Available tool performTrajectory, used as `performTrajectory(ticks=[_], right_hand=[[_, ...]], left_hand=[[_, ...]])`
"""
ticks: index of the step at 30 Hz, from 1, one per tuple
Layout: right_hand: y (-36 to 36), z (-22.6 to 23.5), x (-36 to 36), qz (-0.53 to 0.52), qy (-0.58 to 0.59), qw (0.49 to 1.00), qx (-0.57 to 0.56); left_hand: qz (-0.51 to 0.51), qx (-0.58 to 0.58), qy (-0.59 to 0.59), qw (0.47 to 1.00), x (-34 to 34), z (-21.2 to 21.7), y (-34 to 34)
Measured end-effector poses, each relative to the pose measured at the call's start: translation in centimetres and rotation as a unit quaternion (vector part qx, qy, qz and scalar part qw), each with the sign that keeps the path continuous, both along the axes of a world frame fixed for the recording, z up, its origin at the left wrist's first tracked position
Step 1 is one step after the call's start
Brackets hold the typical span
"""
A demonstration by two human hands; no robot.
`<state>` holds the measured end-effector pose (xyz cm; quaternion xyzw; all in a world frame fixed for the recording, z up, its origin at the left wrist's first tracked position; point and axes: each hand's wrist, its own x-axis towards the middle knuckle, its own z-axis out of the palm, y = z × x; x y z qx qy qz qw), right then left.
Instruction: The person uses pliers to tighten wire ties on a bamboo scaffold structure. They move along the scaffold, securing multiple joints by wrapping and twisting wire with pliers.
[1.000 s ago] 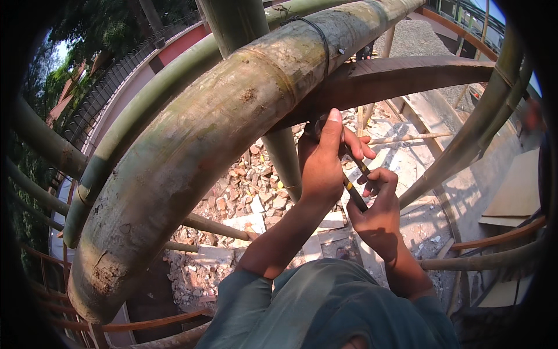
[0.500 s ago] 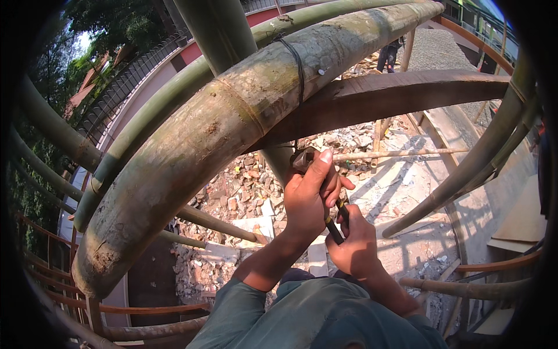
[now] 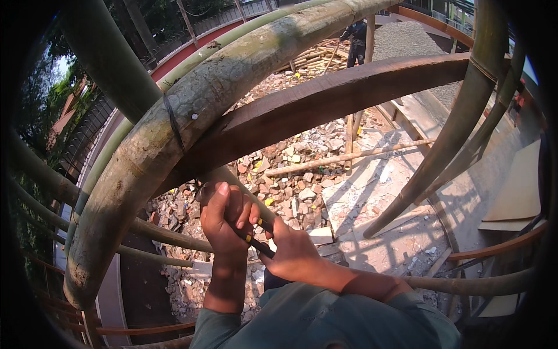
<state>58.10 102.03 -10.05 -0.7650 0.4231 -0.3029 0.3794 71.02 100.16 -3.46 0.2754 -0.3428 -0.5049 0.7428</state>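
My left hand (image 3: 225, 214) is closed below the dark wooden beam (image 3: 325, 104), its fingers wrapped round the upper part of a pair of pliers. A dark end pokes out by the thumb, too shaded to make out. My right hand (image 3: 293, 251) grips the black, yellow-banded handles of the pliers (image 3: 260, 245), lower and to the right. The jaws are hidden. Above and left of my hands runs a thick bamboo pole (image 3: 131, 154), with dark wire (image 3: 173, 122) looped round it where it crosses the beam.
A thick green pole (image 3: 110, 58) rises at upper left. Bamboo poles (image 3: 447, 139) slant down on the right. Broken brick rubble (image 3: 296, 154) and a pale slab (image 3: 378, 215) lie below. A person in dark clothes (image 3: 356, 43) stands at the back. Boards (image 3: 514, 186) lean at far right.
The view has swung to the right, so the pole, beam and my hands appear further left. Both hands stay closed on the pliers, now sitting a little lower against the beam.
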Motion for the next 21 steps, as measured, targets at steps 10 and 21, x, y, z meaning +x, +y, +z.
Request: performTrajectory(ticks=[10,21], right_hand=[[2.3,0.1,0.2,-0.077,-0.036,0.987,-0.137],[5.3,2.4,-0.3,-0.089,0.023,0.995,-0.025]], left_hand=[[-0.132,-0.048,-0.012,0.99,0.2,0.4,-0.3],[-0.216,-0.005,0.175,0.96,0.4,-0.6,1.1]])
